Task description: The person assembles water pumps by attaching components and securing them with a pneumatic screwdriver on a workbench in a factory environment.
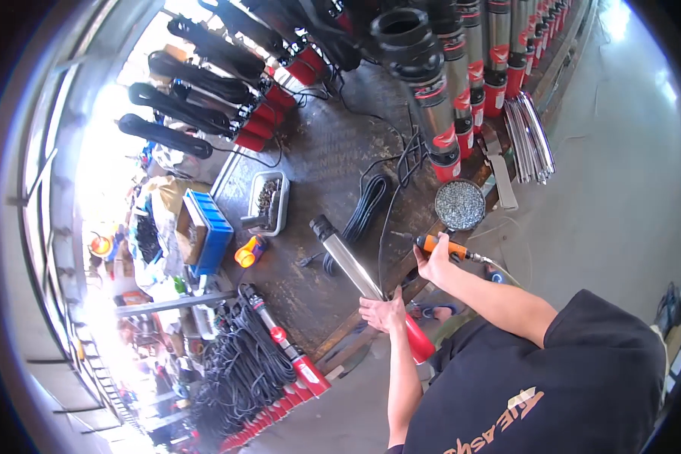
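Note:
My left hand (386, 312) is wrapped round a submersible pump (349, 262), a slim steel cylinder with a black head and a red lower end. The pump lies tilted over the table's near edge, its black head toward the table and its red end toward me. In my right hand (434, 261) is an orange and black air screwdriver (430, 242), its bit pointing left over the table, apart from the pump. A hose trails from its back end. Beside the pump lies a coiled black cable (367, 206). A round dish of small metal screws (460, 205) sits near the screwdriver.
Upright pumps (439, 113) line the table's right side, next to a stack of shiny metal strips (530, 140). More pumps with bundled cables (261, 125) stand at the far left. A white tub of small parts (268, 200), an orange tape dispenser (250, 251) and a blue bin (210, 231) are leftward.

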Motion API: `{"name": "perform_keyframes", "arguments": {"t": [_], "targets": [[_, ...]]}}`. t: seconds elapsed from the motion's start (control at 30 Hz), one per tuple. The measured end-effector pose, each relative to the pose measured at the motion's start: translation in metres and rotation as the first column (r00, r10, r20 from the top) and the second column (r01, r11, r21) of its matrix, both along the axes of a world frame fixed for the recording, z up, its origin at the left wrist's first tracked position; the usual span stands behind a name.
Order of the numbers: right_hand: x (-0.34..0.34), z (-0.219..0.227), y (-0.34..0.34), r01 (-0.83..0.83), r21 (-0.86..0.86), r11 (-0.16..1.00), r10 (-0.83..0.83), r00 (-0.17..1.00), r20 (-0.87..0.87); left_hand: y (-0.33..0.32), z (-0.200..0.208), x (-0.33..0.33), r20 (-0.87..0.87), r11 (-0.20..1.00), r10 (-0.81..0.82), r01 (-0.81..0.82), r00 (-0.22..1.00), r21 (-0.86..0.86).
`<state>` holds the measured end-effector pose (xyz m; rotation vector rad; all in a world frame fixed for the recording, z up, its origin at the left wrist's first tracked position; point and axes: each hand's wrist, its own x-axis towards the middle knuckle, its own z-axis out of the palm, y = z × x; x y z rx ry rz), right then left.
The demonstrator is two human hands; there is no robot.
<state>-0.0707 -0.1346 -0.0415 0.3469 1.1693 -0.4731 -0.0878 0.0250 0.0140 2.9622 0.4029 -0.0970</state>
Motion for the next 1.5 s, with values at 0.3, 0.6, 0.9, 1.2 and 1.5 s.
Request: {"name": "perform_keyframes", "arguments": {"t": [0.3,0.6,0.9,1.2,1.5], "targets": [[0.061,0.0,-0.039,-0.013,0.089,0.996,-0.012,0.963,0.269,0.019,0.004,0.027,-0.144,0.95,-0.068,0.02,0.987,-0.312],[-0.074,0.054,-0.138,-0.753,-0.652,-0.091,0.277,0.609,-0.743,-0.018,-0.033,-0.004,-0.163,0.781,0.026,-0.121,0.986,-0.613],[-0.117,0.029,-0.37,-0.983,0.095,-0.16,-0.252,-0.053,-0.966,-0.034,-0.011,-0.006,-0.188,0.942,-0.002,-0.061,0.982,-0.329],[-0.118,0.037,-0.389,-0.992,0.064,-0.112,-0.292,-0.029,-0.956,-0.008,-0.026,-0.011,0.161,0.874,-0.092,0.157,0.983,-0.46],[-0.135,0.154,-0.122,-0.393,-0.739,0.548,0.617,0.786,0.039,-0.108,0.173,-0.057,0.471,0.318,-0.49,0.653,0.733,-0.687]]}}
